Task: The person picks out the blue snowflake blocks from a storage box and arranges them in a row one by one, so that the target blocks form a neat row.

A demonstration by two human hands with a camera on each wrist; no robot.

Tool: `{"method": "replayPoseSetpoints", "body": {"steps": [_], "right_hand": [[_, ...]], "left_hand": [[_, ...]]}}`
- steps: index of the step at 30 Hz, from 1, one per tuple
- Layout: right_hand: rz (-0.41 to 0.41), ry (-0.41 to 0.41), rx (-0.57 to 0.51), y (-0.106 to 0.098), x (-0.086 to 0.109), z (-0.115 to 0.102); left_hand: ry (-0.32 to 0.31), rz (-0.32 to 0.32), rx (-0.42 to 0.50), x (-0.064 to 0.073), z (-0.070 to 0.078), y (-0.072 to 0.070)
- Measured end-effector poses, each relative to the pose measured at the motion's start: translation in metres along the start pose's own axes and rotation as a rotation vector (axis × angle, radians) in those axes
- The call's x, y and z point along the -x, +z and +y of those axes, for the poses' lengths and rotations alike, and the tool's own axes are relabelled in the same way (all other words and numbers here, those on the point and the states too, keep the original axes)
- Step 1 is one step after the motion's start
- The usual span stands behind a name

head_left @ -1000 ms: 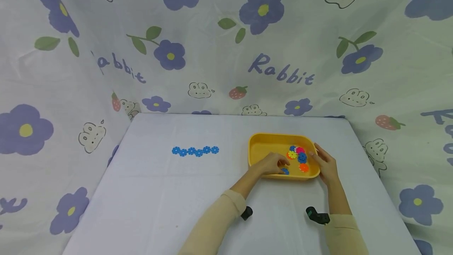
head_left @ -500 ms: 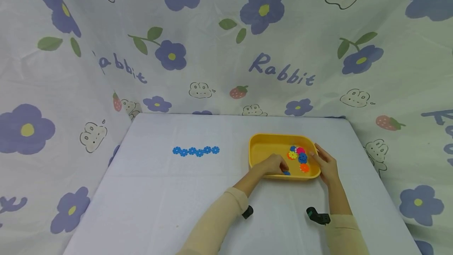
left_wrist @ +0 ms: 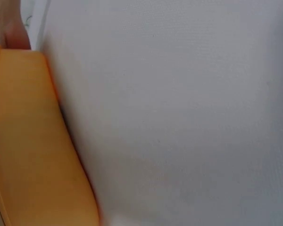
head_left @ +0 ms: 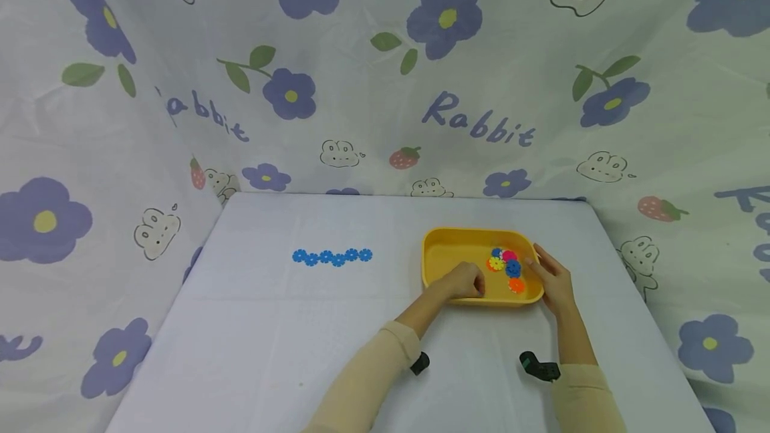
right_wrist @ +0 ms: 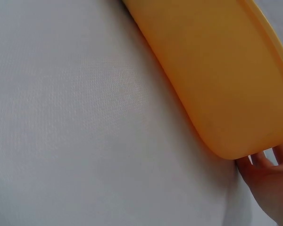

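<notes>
Two bare hands, the left hand (head_left: 463, 280) and the right hand (head_left: 556, 286), are at one yellow, rounded-rectangular plastic-looking tray (head_left: 448, 252). From where I stand, the left grip is curled down inside the tray by its near wall, knuckles up; its fingertips are hidden, so I cannot tell whether they pinch anything. The right grip clasps the tray's right end, thumb over the rim and fingers along the outside wall, presumably to keep it from sliding while the other hand is in it.

Just right of the left hand, a small cluster of flower-shaped discs lies toward the tray's right end: a yellow disc (head_left: 496, 264) partly covering something orange, a pink disc (head_left: 508, 256), a dark blue disc (head_left: 512, 268), and, a little apart and nearer the person, an orange disc (head_left: 515, 285).

Well to the left, on the white tabletop (head_left: 252, 326), six blue flower-shaped discs (head_left: 325, 256) form a gently zigzagging row, edge to edge; whether they interlock I cannot tell. They seem set there to be kept apart from the mixed colours.

Cream sleeves (head_left: 361, 379) end short of the wrists, and a pale cloth backdrop (head_left: 361, 105) with purple flowers surrounds the far edge and sides.
</notes>
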State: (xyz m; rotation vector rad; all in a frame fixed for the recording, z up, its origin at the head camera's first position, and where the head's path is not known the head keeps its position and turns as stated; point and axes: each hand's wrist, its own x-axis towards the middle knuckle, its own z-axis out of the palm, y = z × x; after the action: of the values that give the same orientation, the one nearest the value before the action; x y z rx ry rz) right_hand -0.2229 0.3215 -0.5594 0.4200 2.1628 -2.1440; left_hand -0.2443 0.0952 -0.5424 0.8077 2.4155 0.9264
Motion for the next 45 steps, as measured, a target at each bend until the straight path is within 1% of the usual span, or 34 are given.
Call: {"method": "replayPoseSetpoints", "body": {"steps": [2,6,9,12,16,18,19,20,22,25,28,32,35,39,42,45], "right_hand": [[0.003,-0.001,0.008,0.001,0.0,0.0],[0.003,0.005,0.004,0.002,0.0,0.0],[0.0,0.011,-0.004,0.002,0.0,0.0],[0.001,0.015,-0.006,0.001,0.0,-0.001],[0.003,0.019,-0.015,0.0,0.0,-0.002],[0.004,0.021,-0.019,-0.001,0.0,-0.002],[0.006,0.023,-0.019,-0.001,0.0,-0.002],[0.009,0.025,-0.02,-0.001,0.0,-0.002],[0.012,0.027,-0.023,-0.001,0.0,-0.003],[0.015,0.03,-0.023,-0.001,0.0,-0.002],[0.014,0.027,-0.021,0.0,-0.001,-0.002],[0.013,0.016,-0.01,0.0,-0.001,-0.002],[0.012,0.01,-0.003,0.0,-0.001,-0.002],[0.011,0.014,0.0,0.0,0.0,-0.002],[0.008,0.013,0.004,0.001,0.0,-0.002],[0.005,0.01,0.007,0.001,0.001,-0.002]], "left_hand": [[0.009,0.017,-0.005,0.001,-0.001,-0.001],[0.022,0.092,0.01,0.003,-0.002,-0.005],[0.025,0.143,0.054,0.005,-0.004,-0.01],[0.029,0.191,0.143,0.008,-0.006,-0.015],[0.012,0.248,0.33,0.012,-0.009,-0.022],[-0.004,0.26,0.4,0.013,-0.01,-0.024],[-0.011,0.258,0.423,0.014,-0.011,-0.025],[-0.013,0.257,0.427,0.014,-0.011,-0.026],[-0.008,0.247,0.419,0.014,-0.011,-0.027],[0.017,0.21,0.385,0.015,-0.01,-0.026],[0.046,0.152,0.34,0.014,-0.01,-0.024],[0.048,0.062,0.331,0.015,-0.01,-0.022],[0.022,-0.009,0.361,0.017,-0.01,-0.023],[0.01,-0.094,0.411,0.018,-0.011,-0.024],[0.019,-0.134,0.435,0.018,-0.012,-0.025],[0.011,-0.172,0.449,0.017,-0.013,-0.027]]}}
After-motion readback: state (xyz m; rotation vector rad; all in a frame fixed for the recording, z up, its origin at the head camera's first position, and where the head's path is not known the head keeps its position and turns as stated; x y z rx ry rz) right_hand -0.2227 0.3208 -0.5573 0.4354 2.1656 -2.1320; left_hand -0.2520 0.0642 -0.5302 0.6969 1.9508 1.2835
